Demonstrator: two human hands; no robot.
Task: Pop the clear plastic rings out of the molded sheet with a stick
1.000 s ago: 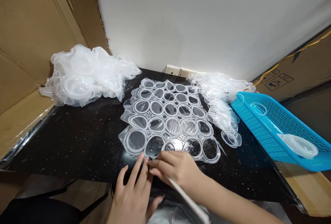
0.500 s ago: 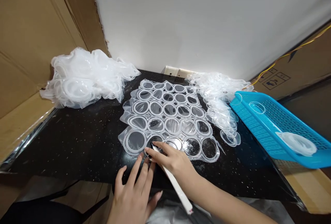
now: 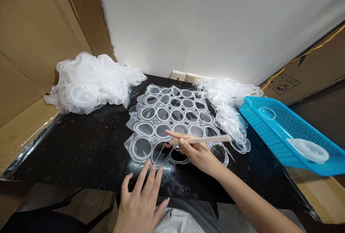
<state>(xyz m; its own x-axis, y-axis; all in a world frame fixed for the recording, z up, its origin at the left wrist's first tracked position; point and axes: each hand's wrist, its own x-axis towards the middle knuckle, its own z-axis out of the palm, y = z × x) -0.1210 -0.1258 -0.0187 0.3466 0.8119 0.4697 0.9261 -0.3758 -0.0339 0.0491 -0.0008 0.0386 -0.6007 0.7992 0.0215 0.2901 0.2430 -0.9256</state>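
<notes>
A clear plastic sheet [image 3: 172,118] moulded with rows of white rings lies on the black speckled table [image 3: 81,150]. My left hand [image 3: 141,197] rests flat at the table's front edge, fingers stretched, fingertips touching the sheet's near edge. My right hand [image 3: 198,152] is closed round a thin white stick [image 3: 205,140] that lies across the sheet's near rows, pointing right. The index finger reaches left over a ring. Near the hand, loose rings are lifted out of the front row.
A heap of crumpled clear plastic [image 3: 88,82] sits at the back left. A pile of loose rings [image 3: 229,103] lies at the back right beside a blue basket [image 3: 285,136] holding a few rings. Cardboard walls stand left and right.
My right hand has moved forward onto the sheet and swung the stick from pointing back at me to lying sideways. Front-row rings have come loose. My left hand stayed in place.
</notes>
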